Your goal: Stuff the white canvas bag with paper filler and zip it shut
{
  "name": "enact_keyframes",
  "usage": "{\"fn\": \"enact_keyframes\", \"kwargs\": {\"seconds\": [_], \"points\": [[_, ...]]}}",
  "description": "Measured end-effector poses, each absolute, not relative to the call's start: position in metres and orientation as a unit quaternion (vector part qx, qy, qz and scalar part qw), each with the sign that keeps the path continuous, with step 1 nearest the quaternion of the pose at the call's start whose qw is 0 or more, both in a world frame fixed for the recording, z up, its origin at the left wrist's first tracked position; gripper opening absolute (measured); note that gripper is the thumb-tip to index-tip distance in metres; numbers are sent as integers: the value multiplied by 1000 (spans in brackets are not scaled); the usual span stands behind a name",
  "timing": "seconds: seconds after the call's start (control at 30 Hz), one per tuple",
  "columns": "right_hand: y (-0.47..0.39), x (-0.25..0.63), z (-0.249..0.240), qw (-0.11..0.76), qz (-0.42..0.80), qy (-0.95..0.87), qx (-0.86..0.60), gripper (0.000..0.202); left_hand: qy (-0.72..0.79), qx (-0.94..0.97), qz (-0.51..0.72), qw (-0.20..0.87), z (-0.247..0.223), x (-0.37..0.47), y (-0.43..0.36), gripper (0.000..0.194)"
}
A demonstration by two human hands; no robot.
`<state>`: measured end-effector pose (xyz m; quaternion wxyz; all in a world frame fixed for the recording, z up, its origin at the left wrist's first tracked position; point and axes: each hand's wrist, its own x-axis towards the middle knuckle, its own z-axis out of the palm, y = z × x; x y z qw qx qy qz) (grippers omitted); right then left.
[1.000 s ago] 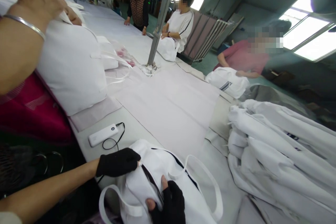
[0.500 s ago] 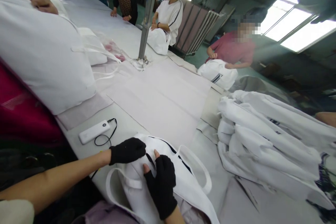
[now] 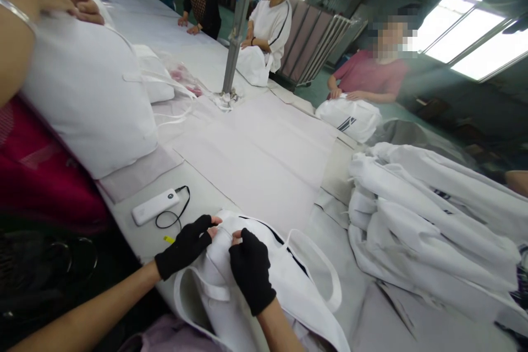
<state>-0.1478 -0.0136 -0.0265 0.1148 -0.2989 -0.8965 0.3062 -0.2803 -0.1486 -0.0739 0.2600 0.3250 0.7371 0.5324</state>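
Both hands wear black gloves. The left hand (image 3: 186,244) and the right hand (image 3: 249,274) each pinch the top edge of a white bag (image 3: 264,291) on the table (image 3: 193,206) — this one looks unfinished. A big pile of white bags (image 3: 424,225) lies just beside it — seemingly plenty left.

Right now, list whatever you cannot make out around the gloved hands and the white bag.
Head view only:
- White bag: its near end is cut off by the bottom edge.
- Left hand and right hand: black gloves and bunched cloth hide whether the fingertips pinch the fabric.
- Power bank: any marking is too small to read.
- Pile of white bags: the count is lost in overlapping folds.
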Motion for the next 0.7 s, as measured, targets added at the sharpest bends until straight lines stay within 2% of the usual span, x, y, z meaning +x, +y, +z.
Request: {"fn": "enact_keyframes", "kwargs": {"seconds": [0.1,0.2,0.5,0.7], "points": [[-15,-152,-17,75,343,-869,-350,29,772,238,514,290,-100,-288,-145,39],[-16,-154,-15,73,367,-858,-352,33,801,198,467,318,-119,-310,-135,42],[-16,-143,-38,152,452,-812,-336,32,804,346,345,339,-136,-319,-118,31],[-16,-139,-49,165,471,-795,-346,38,791,372,354,333,-130,-320,-115,34]]}}
